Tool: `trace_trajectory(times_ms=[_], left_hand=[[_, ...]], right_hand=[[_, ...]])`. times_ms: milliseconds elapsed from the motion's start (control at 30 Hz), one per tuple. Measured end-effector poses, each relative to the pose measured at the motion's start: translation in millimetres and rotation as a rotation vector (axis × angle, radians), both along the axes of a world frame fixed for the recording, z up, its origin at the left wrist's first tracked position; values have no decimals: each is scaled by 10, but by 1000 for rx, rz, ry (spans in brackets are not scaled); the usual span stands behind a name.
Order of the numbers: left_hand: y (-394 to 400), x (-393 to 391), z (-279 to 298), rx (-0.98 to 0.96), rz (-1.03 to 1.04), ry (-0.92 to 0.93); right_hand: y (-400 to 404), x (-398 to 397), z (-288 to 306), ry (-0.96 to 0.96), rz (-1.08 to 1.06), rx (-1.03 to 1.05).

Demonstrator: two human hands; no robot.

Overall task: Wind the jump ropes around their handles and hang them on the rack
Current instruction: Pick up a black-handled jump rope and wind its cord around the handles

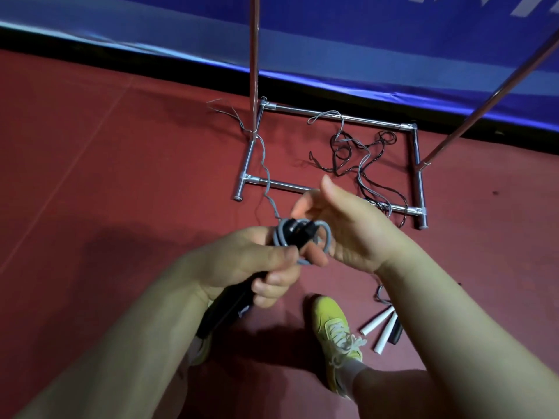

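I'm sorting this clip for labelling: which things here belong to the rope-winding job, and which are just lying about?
Job:
- black handles, gripped by left hand
- grey rope, looped by right hand
- white handles
- tangled ropes
- rack

Lying about:
- yellow shoe
- blue banner

A dark red sports floor (127, 152) with faint pale line markings fills most of the view. Along its far edge runs a black strip (90, 43), and above that a blue banner (363, 34) with part of some white lettering at the top right. Soft shadows fall on the floor
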State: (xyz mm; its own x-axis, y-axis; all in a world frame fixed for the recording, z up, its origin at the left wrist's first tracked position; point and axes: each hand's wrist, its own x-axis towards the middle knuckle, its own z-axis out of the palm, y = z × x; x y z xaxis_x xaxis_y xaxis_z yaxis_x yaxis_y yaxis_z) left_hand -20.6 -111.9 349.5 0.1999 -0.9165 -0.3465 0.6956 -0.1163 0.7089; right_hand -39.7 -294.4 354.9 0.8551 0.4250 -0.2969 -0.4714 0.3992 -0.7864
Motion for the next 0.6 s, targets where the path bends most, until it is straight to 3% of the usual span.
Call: trace_trajectory(times_ms=[67,200,500,600], left_hand=[[23,30,-18,-121,40,48],[30,65,-5,-105,112,107],[-91,50,71,205,270,65],[-96,53,76,226,299,30]], right_hand=[[-46,-2,-38,-171,28,-48],[-64,-47,-30,-373,-4,-310],[-48,-62,-86,-406,-146,-701],[17,-64,-142,-431,-173,-832]])
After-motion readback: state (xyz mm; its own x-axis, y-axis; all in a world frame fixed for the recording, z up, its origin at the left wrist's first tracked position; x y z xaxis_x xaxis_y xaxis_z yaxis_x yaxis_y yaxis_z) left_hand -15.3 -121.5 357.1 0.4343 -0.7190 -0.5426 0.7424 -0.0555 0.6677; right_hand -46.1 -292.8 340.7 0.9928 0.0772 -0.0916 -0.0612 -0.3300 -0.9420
